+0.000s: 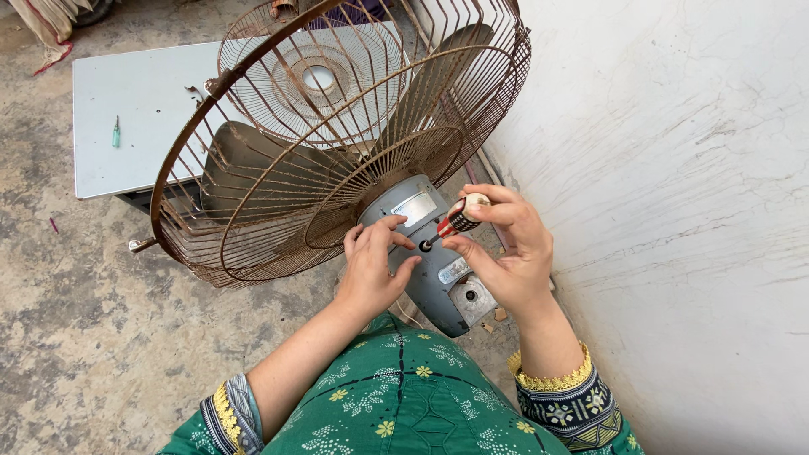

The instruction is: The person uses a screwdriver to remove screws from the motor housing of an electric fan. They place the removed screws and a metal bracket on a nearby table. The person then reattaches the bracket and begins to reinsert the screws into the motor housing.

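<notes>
Fan motor housing, grey-blue and rounded, sits at frame centre, tilted, its rear end toward 5 o'clock. On its top face is a pale rectangular label plate, silvery, print too small to read. A second small metallic tag lies lower on the housing, at 5 o'clock from the first. At the bottom end is a square silver bracket with a hole.

The right hand is closed round a short screwdriver with a red, black and cream handle, pinched between thumb and fingers. The tip points at 8 o'clock, down into a dark hole in the housing. The left hand rests on the housing at 9 o'clock from the tip, fingers loosely curled and touching the casing, gripping nothing that can be seen.

The rusty wire fan guard fills the upper centre, with grey blades inside. A second round grille lies behind it at 12 o'clock.

A white flat board sits at 10 o'clock with a small green-handled screwdriver lying on it, well apart from the hands. The concrete floor on the left is rough, stained and grey. A whitewashed wall, cracked, fills the right side. Green patterned sleeves and lap at 6 o'clock. Cloth, possibly a rag, at 11 o'clock.
</notes>
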